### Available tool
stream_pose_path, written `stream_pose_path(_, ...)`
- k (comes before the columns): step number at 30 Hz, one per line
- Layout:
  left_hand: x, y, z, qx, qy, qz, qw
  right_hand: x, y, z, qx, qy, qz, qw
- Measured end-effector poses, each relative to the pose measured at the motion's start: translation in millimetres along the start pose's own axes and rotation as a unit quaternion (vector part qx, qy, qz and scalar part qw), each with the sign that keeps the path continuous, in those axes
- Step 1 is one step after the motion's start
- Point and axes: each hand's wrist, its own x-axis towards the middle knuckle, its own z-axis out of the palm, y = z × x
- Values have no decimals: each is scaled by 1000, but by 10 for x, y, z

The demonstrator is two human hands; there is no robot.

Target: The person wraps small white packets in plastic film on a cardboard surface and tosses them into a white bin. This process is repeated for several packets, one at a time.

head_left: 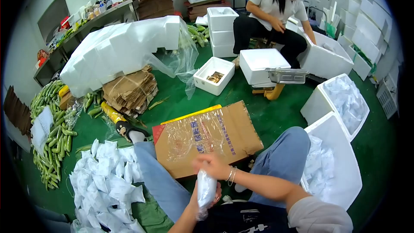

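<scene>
My left hand (217, 193) is wrapped round a white packet (207, 188) with clear plastic at its lower end, held upright in front of my body. Over the packet's top is my right hand (212, 166), smeared by motion, with a bracelet at the wrist; its grip cannot be made out. Just beyond both hands lies a flat cardboard box (207, 138) with printed lettering and shiny clear tape or film. A large heap of similar white packets (105, 181) is on the floor to my left, partly over green sacking.
On my right stand two foam boxes (354, 177) holding white packets. Piled green corn cobs (54, 146) lie at left. Wrapped foam boxes (125, 47) and flattened cardboard (131, 90) are ahead. A co-worker (276, 17) sits back right, one hand in a foam box (330, 62).
</scene>
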Motion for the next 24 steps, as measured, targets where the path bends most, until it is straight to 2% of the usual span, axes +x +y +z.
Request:
stream_pose_path(1,6,27,205,-38,63,20,997,-3,152,-42,80,165,-23,983)
stream_pose_path(2,3,73,259,29,144,3,989,-35,224,-136,153,227,-4,962)
stream_pose_path(3,-19,-22,373,133,256,104,952,-73,298,-230,227,285,16,931)
stream_pose_path(4,29,-128,366,276,310,230,880,-93,407,-234,230,384,37,894)
stream_pose_path(5,21,-204,389,407,355,342,769,-97,574,-196,232,381,38,894)
stream_pose_path(6,6,-199,406,408,357,343,767,-93,739,-167,163,414,42,895)
stream_pose_path(7,16,-165,515,489,416,340,687,-108,839,-136,92,445,49,890)
stream_pose_path(8,46,-146,597,562,468,331,597,-120,731,-17,76,458,69,883)
stream_pose_path(9,124,-162,552,548,552,378,502,-125,696,149,-77,494,-6,866)
stream_pose_path(10,191,-121,462,418,557,437,569,-214,382,342,-246,455,39,855)
stream_pose_path(11,231,-61,324,280,549,487,619,-271,167,457,-342,427,-59,835)
stream_pose_path(12,247,6,140,216,530,506,646,-332,59,508,-436,362,-99,818)
stream_pose_path(14,249,203,347,108,484,437,750,-428,-186,503,-568,226,-116,783)
stream_pose_path(15,288,269,139,74,427,425,794,-433,-146,403,-596,173,-117,775)
stream_pose_path(16,325,320,27,58,407,377,830,-451,-184,255,-600,129,-133,778)
stream_pose_path(17,385,379,-94,33,377,315,871,-464,-249,119,-558,78,-104,819)
stream_pose_path(18,435,400,-61,46,362,288,886,-517,-332,2,-532,51,-136,834)
stream_pose_path(20,411,565,311,41,309,116,943,-710,-618,0,-575,20,-169,800)
stream_pose_path(21,434,590,302,29,319,125,939,-753,-745,-4,-596,-3,-187,781)
stream_pose_path(22,484,598,299,91,254,17,963,-787,-664,-33,-591,-16,-191,784)
stream_pose_path(23,553,564,296,152,181,-90,967,-850,-539,-52,-590,-4,-270,761)
stream_pose_path(24,643,321,272,146,185,-81,969,-916,-460,-64,-584,10,-347,734)
